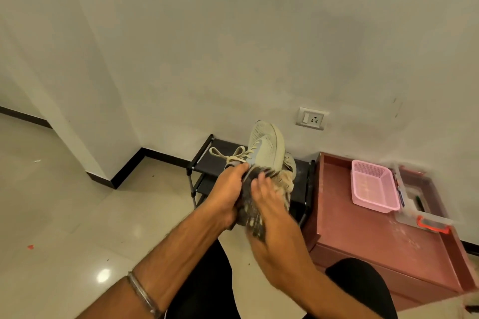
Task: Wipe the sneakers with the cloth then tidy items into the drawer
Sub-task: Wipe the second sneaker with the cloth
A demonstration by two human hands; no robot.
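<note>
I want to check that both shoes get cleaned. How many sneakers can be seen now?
2. One sneaker is held up, toe upward, by the left hand. A second sneaker is mostly hidden behind it, above the shoe rack. More may be hidden.

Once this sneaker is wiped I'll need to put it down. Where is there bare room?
The rack top is bare left of the hands. The cabinet top is bare in front of the pink basket. Its back right is crowded by the basket and clear box.
</note>
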